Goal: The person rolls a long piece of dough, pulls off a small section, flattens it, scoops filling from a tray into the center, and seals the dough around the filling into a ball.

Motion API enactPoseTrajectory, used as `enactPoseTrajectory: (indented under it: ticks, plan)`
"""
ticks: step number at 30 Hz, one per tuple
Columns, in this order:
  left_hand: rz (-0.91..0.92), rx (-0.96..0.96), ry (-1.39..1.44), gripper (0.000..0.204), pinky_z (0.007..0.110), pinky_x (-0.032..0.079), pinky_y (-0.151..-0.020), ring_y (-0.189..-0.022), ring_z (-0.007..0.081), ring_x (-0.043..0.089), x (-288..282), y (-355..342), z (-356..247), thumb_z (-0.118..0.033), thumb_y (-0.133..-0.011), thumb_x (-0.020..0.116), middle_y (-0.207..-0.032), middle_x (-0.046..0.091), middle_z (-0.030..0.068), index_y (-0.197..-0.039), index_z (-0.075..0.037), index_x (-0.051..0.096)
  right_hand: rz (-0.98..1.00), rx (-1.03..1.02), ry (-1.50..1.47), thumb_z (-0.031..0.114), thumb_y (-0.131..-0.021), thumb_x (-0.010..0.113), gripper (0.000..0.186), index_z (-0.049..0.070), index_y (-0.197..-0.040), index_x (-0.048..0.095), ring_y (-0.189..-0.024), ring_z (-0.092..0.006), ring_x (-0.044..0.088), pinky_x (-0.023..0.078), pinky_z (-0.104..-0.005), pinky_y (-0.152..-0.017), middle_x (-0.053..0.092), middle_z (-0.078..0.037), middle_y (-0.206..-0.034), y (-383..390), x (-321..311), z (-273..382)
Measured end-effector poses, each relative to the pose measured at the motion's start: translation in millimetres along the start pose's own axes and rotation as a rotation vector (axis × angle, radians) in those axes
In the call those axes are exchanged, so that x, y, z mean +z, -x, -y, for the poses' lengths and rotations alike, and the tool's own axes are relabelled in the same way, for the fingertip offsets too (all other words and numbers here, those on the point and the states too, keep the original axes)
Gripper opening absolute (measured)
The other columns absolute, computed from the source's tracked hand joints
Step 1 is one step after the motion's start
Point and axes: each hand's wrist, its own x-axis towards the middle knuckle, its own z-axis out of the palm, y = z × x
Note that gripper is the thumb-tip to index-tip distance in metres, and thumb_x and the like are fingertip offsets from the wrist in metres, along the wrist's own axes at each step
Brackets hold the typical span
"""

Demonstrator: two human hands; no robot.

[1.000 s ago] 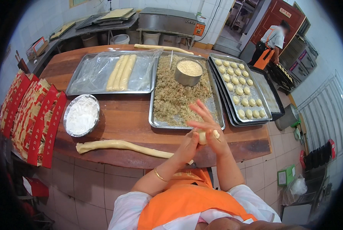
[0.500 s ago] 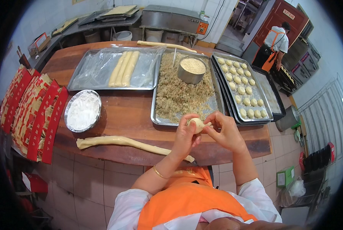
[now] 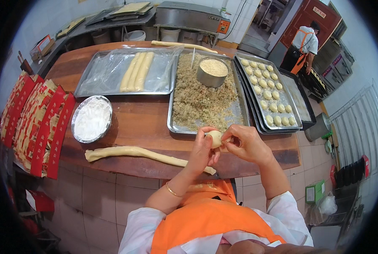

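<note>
Over the near rim of the filling tray, my left hand (image 3: 200, 153) cradles a pale, round ball of dough (image 3: 215, 139). My right hand (image 3: 249, 146) has thumb and fingers pinched at the ball's right side, on a bit of dough partly hidden by the fingertips. Below them, a long dough rope (image 3: 134, 153) lies along the table's front edge, its right end just under my left wrist. Crumbly brown-green filling (image 3: 189, 103) is heaped in the metal tray (image 3: 241, 120). A round metal tin of pale crumbs (image 3: 212, 78) stands in that filling.
A bowl of white flour (image 3: 91, 120) sits at left, beside red-and-white packaging (image 3: 38, 127). Behind it, a plastic-lined tray (image 3: 104, 94) holds dough ropes (image 3: 137, 73). Stacked trays at right carry rows of dough balls (image 3: 275, 107). Another person (image 3: 302, 44) bends over trays farther back.
My right hand has shifted slightly right and turned, its fingers curling more closely at the ball's side. My left hand still holds the dough ball. The view has shifted slightly.
</note>
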Motion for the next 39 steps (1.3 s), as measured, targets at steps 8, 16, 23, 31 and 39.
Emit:
enactPoseTrajectory:
  ticks: [8,16,23,31,39]
  plan:
    - [-0.054,-0.095,0.317,0.044,0.025,0.044,-0.062,-0.073,0.013,0.056,14.9,-4.6,-0.1,-0.047,-0.109,0.033,-0.094,0.058,0.0084,-0.126,-0.009,0.044,0.001,-0.08,0.053,-0.004,-0.078,0.07,0.014,0.003,-0.088,0.062,-0.065,-0.0196,0.059,0.048,-0.0302,-0.057,0.061,-0.009,-0.079,6.4,1.6,-3.3]
    - [-0.125,-0.072,-0.022,0.045,0.02,0.039,-0.053,-0.061,0.0091,0.051,12.2,-3.7,11.9,-0.049,-0.108,0.033,-0.087,0.057,0.0044,-0.114,-0.008,0.051,0.05,-0.162,0.098,-0.002,-0.079,0.068,0.018,0.006,-0.088,0.055,-0.075,-0.0331,0.062,0.05,-0.04,-0.065,0.059,-0.012,-0.081,6.4,2.2,2.5]
    - [-0.118,-0.262,-0.249,0.049,0.02,0.041,-0.056,-0.062,0.0073,0.05,16.3,-5.6,-2.4,-0.052,-0.107,0.036,-0.082,0.057,0.0014,-0.115,-0.008,0.054,0.066,-0.206,0.204,0.0,-0.079,0.069,0.018,0.007,-0.087,0.054,-0.075,-0.032,0.061,0.05,-0.0409,-0.065,0.057,-0.01,-0.079,18.3,5.0,-2.9]
    - [0.265,-0.216,-0.233,0.048,0.024,0.049,-0.083,-0.1,0.0074,0.053,13.5,-1.5,-8.1,-0.014,-0.095,0.068,-0.109,0.054,-0.0004,-0.136,-0.008,0.044,0.007,-0.037,-0.117,0.006,-0.088,0.068,0.012,0.006,-0.097,0.06,-0.076,-0.0198,0.061,0.05,-0.0308,-0.068,0.062,-0.007,-0.088,35.8,3.3,-26.0]
    - [0.227,-0.144,-0.815,0.048,0.03,0.047,-0.096,-0.11,0.0177,0.056,-14.4,-21.1,36.6,-0.006,-0.082,0.079,-0.12,0.056,0.0051,-0.125,-0.007,0.059,-0.441,0.399,-0.418,0.009,-0.093,0.065,0.007,0.004,-0.098,0.062,-0.075,-0.0107,0.058,0.047,-0.0243,-0.067,0.063,-0.004,-0.091,92.6,31.7,-82.2]
